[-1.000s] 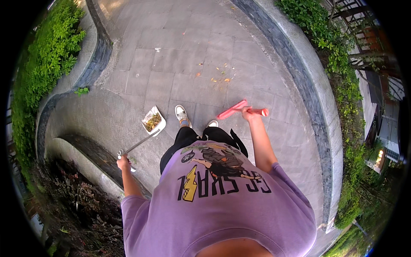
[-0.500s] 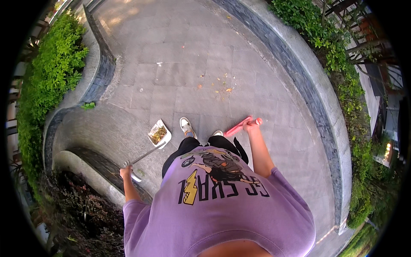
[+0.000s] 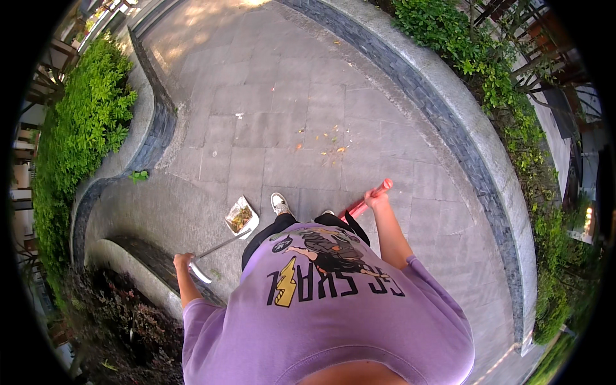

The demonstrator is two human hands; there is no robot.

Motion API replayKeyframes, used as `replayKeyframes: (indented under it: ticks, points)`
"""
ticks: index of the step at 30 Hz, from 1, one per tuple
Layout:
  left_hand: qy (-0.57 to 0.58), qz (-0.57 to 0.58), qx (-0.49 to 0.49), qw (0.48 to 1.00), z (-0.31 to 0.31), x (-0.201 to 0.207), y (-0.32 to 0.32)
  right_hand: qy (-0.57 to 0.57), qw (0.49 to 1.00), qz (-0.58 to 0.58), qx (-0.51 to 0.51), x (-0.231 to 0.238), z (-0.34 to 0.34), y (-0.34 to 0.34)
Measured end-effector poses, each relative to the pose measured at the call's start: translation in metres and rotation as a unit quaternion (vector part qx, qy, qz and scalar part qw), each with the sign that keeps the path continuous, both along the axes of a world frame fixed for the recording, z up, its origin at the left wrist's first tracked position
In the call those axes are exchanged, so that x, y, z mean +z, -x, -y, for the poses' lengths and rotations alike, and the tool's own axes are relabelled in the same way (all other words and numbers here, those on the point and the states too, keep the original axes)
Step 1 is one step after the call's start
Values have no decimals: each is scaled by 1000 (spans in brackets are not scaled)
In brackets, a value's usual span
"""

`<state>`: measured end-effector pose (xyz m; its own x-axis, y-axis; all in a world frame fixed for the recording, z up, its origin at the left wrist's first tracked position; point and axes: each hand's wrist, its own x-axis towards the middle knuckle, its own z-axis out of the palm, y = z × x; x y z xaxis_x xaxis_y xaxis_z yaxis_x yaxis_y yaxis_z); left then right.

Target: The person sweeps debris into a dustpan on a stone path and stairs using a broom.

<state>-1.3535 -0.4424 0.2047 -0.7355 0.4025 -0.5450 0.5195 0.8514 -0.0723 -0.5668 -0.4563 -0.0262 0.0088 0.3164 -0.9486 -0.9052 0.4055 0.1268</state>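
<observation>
Drawing back beside the right shoe, the broom is resting in the right hand, fingers curled, the left hand likewise gripping the dustpan, gathered leaves lying inside, stray leaves remaining ahead.

We observe the left hand closed around the grey handle of a white dustpan containing dry leaves. We note the right hand gripping a red broom. Scattered leaves lie on grey paving, bordered by low curved walls.
</observation>
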Motion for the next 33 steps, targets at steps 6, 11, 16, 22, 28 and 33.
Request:
replayKeyframes:
  ticks: [6,11,16,22,28,33]
  points:
    - [-152,-168,-148,963,-61,58,-107,2,999,17,47,48,9,16]
    - [-398,105,-334,848,-120,104,-248,-2,998,-3,66,42,12,19]
    - [-321,427,-492,687,-110,174,-433,49,990,65,115,73,-9,54]
    - [-198,617,-551,526,-110,130,-546,65,983,86,146,97,-32,85]
    - [-89,778,-367,502,-162,75,-579,87,980,93,155,68,-69,88]
    - [-133,749,-347,548,-242,51,-579,98,977,94,166,42,-132,98]
